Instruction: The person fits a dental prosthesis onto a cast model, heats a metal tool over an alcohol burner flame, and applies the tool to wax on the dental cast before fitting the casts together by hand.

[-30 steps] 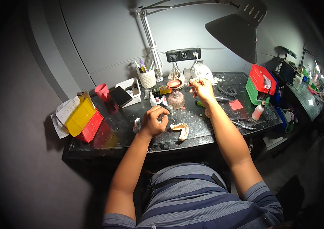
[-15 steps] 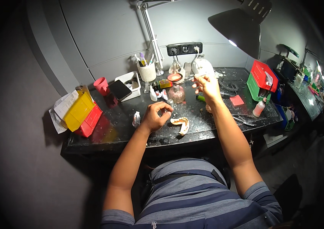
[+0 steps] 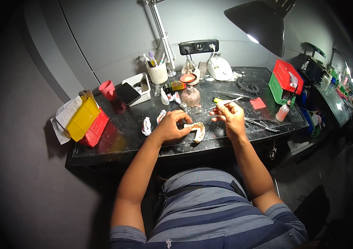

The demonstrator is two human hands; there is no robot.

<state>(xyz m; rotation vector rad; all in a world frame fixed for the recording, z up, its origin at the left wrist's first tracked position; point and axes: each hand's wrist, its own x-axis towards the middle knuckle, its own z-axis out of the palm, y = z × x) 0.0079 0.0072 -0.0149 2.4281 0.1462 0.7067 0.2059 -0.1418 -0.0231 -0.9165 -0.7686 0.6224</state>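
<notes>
Lowered from beside the white rounded appliance (image 3: 220, 69) at the upper centre of the frame, the right hand (image 3: 231, 118) now stands just right of centre, its thumb and fingers pinched narrowly on a slim, pale-ended instrument (image 3: 234, 100). Left of it, the left hand (image 3: 172, 126) is curled, with its thumb and fingertips at the left end of the cream and brown horseshoe-shaped dental model (image 3: 200, 131); whether they grip it or only touch it cannot be told. This model lies near the frame's centre, on the black, dust-speckled worktop (image 3: 222, 142), between the two hands. Two small, whitish, irregular pieces, one nearer (image 3: 146, 127) and one farther (image 3: 161, 116), lie left of the left hand. Above the model stands a squat, pinkish glass jar (image 3: 191, 98), with a shallow orange-red dish (image 3: 188, 78) above it in view. Right of the right hand lie metal pliers (image 3: 263, 124) and, higher, a flat salmon-red square (image 3: 258, 103). Tilted yellow (image 3: 83, 119) and red (image 3: 96, 129) plastic bins occupy the left of the frame; a black-hooded lamp (image 3: 259, 25) hangs at the upper right, its bulb lit.
</notes>
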